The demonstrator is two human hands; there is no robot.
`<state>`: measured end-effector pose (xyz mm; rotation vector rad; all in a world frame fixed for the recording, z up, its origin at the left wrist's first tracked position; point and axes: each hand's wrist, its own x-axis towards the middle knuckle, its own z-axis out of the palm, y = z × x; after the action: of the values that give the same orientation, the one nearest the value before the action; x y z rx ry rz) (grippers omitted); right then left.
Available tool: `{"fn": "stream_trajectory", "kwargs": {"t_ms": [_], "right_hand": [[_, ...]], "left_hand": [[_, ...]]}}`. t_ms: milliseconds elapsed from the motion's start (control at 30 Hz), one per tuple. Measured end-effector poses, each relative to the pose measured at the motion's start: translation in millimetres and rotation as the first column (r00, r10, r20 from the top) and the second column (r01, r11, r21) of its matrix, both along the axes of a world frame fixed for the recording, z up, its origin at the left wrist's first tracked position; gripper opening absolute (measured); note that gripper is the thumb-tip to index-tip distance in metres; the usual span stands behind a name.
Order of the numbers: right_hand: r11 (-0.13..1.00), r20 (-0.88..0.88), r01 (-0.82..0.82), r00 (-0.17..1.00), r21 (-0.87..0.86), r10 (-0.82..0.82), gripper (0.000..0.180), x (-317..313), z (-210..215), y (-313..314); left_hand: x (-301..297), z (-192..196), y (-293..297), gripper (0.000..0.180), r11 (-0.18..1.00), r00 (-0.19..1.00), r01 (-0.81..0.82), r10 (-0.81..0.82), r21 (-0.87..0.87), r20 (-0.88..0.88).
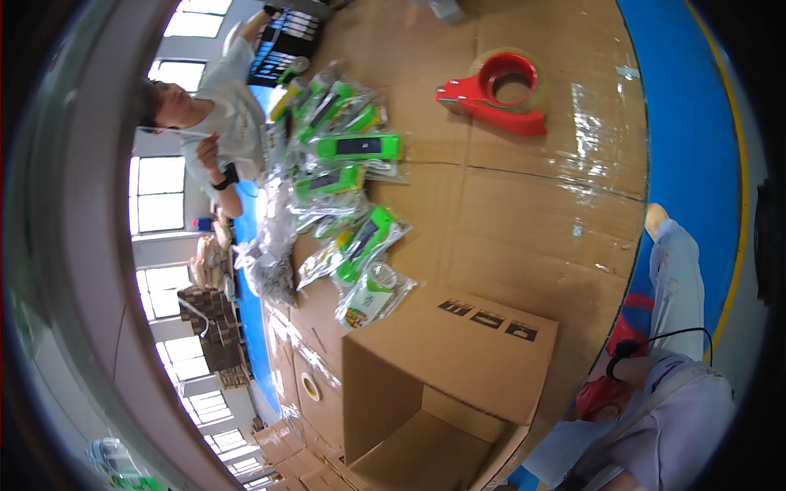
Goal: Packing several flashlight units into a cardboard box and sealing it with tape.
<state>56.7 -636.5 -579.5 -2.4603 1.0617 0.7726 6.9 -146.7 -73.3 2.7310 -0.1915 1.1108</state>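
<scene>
Neither of my hands shows. At the lower right a pale lavender garment point(675, 430) and a light-blue trouser leg point(678, 270) lie beside the table's edge; whatever the arm there ends in is cut off by the frame. Nearest to this garment is a cardboard box point(458, 352), its open side toward the lower edge and its inside showing. A red tape dispenser point(508, 92) with a roll of tape rests on the cardboard-covered table point(491, 221). Green-and-black items in clear plastic bags point(359, 147) are heaped on the table's left part.
A co-worker point(221, 106) in a light shirt stands beyond the heap, one arm reaching to a black crate point(285, 45). A tape roll point(310, 386) lies left of the box. Past the table's right edge is blue floor point(688, 123); a red object point(604, 398) with a black cable is there.
</scene>
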Motion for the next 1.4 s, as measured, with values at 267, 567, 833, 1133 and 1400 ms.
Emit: {"fn": "stream_trajectory", "kwargs": {"t_ms": [267, 567, 833, 1133, 1400], "right_hand": [[0.974, 0.018, -0.216, 0.976, 0.072, 0.215, 0.044, -7.1, -51.3, 77.9], [0.635, 0.084, -0.667, 0.712, 0.390, 0.697, 0.046, -41.4, -82.8, 300.5], [0.189, 0.365, -0.829, 0.421, 0.526, 0.831, 0.049, -30.0, -5.9, 340.5], [-0.410, 0.670, -0.564, 0.395, 0.717, 0.628, 0.051, -38.7, 373.7, 241.2], [0.569, 0.984, -0.822, 0.088, -0.016, 0.154, 0.036, 31.0, 572.4, 167.4]], "left_hand": [[3.8, -48.3, 30.2, 0.028, 0.985, 0.944, 0.115, -0.068, -0.130, 0.322], [54.1, -72.0, -32.7, 0.018, 0.945, 0.696, 0.163, 0.093, -0.282, 0.712], [34.6, -62.3, -41.6, 0.055, 0.948, 0.918, 0.113, 0.014, -0.296, 0.397], [-31.3, -28.7, 42.8, 0.031, 0.956, 0.813, -0.232, 0.292, -0.180, 0.503], [-91.5, -41.8, 106.2, 0.032, 0.680, 0.471, -0.260, 0.709, -0.686, 0.525]]}}
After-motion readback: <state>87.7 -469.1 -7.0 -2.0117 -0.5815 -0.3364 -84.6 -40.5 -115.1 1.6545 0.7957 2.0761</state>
